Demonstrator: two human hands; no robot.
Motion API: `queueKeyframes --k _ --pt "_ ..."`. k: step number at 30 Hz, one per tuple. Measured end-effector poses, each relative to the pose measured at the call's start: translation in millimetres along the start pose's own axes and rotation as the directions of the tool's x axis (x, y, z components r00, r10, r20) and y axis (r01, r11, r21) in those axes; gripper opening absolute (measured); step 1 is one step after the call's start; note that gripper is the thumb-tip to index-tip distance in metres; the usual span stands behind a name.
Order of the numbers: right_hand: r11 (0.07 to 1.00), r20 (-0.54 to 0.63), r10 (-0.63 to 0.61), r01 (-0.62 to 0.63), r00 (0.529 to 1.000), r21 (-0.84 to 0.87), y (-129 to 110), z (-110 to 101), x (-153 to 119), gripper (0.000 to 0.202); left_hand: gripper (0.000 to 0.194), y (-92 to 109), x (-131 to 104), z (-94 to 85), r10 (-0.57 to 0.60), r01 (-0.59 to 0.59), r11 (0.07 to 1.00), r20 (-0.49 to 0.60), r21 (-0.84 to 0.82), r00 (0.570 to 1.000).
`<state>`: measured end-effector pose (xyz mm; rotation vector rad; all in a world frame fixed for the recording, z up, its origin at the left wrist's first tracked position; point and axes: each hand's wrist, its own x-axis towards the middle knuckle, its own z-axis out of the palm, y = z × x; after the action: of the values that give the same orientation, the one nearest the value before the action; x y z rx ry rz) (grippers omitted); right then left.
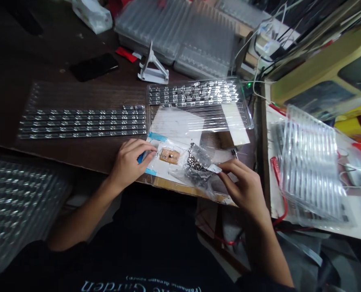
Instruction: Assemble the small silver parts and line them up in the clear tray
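My left hand (130, 161) is closed, with thumb and forefinger tips pinched together near a small tan block (169, 156); whatever is between them is too small to make out. The block lies on a white sheet with blue tape (157, 136) at its edge. A clear plastic bag (203, 156) holding small dark metal parts (195, 163) lies right of the block. My right hand (243, 182) pinches the bag at a white label (214, 168). Behind the hands, a clear ribbed tray (195, 115) holds many small metallic pieces (195, 92).
At left, another clear tray (85, 95) holds rows of metallic pieces. Beyond stand a white phone stand (152, 69), a black phone (94, 67) and stacked clear trays (156, 24). More trays (311, 162) lie at right, and filled ones (16, 202) at lower left.
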<state>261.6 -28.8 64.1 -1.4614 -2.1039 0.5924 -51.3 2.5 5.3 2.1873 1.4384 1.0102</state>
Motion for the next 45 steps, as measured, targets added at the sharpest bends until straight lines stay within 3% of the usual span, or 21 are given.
queueKeyframes --k 3,8,11,15,19,20,22,24,29,33,37,40,45 --pt "0.999 0.005 -0.012 0.012 1.000 0.034 -3.8 -0.6 -5.2 0.008 0.011 17.5 -6.0 9.1 0.099 -0.089 0.992 0.105 -0.093 0.990" --pt "0.996 -0.039 0.066 -0.063 0.997 0.065 13.0 -4.0 -9.5 0.007 0.026 47.5 -8.1 31.8 0.223 -0.172 0.968 0.310 -0.182 0.924" --pt "0.986 -0.119 0.160 -0.153 0.980 0.061 34.1 -4.0 -8.2 0.012 0.024 58.3 -1.9 43.6 0.232 -0.191 0.969 0.316 -0.156 0.920" --pt "0.966 -0.043 0.227 -0.230 0.973 -0.121 40.1 -2.5 -6.2 0.022 0.025 67.1 5.6 57.8 0.256 -0.209 0.961 0.300 -0.180 0.919" --pt "0.962 -0.293 0.086 -0.156 0.952 -0.224 10.1 0.2 -6.7 0.028 0.026 68.5 5.7 65.4 0.264 -0.202 0.955 0.308 -0.219 0.914" --pt "0.976 -0.283 0.023 -0.083 0.959 -0.203 2.0 2.2 -5.2 0.024 0.026 68.3 4.9 65.7 0.261 -0.198 0.955 0.309 -0.220 0.914" --pt "0.989 -0.053 -0.080 0.073 0.995 -0.127 -8.1 8.2 2.5 0.024 0.026 67.9 3.2 65.0 0.253 -0.192 0.958 0.311 -0.213 0.916" --pt "0.989 0.117 -0.057 0.072 0.991 -0.129 -8.5 15.6 16.7 0.028 0.026 68.3 1.9 63.9 0.242 -0.184 0.962 0.314 -0.203 0.918" --pt "0.966 0.186 0.032 0.017 0.982 -0.258 7.5 31.6 61.9 0.032 0.022 71.1 -0.5 61.8 0.162 -0.107 0.977 0.313 -0.187 0.936" --pt "0.942 0.344 -0.033 0.144 0.938 -0.303 4.3 43.6 80.9 0.037 0.018 71.0 -4.4 57.6 0.073 -0.038 0.992 0.296 -0.123 0.952" --pt "0.926 0.432 -0.044 0.199 0.901 -0.320 -4.3 47.3 78.7 0.033 0.018 66.1 -7.1 49.8 0.037 -0.013 0.996 0.273 -0.087 0.961" --pt "0.947 0.477 -0.075 0.212 0.876 -0.241 -4.1 40.1 71.4 0.028 0.017 60.5 -6.5 42.8 0.041 -0.021 0.996 0.244 -0.083 0.969" --pt "0.966 0.404 -0.113 0.195 0.908 -0.168 5.2 19.2 65.0 0.023 0.016 45.2 2.3 25.5 0.050 -0.043 0.998 0.178 -0.039 0.983"
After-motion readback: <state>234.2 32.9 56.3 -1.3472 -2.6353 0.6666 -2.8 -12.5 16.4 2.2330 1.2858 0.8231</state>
